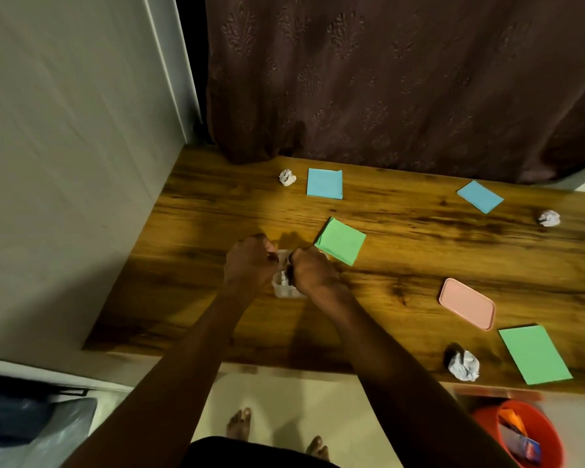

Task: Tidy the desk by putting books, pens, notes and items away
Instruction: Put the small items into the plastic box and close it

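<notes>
Near the desk's front edge, a small clear plastic container sits between both fists. The left hand and right hand curl closed over its rim, fingers bunched above crumpled paper inside. Beyond lies a green note.

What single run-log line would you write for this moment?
hands: left hand, right hand both at clear container | lid: pink lid off, aside | desk: notes, crumpled paper left
</notes>
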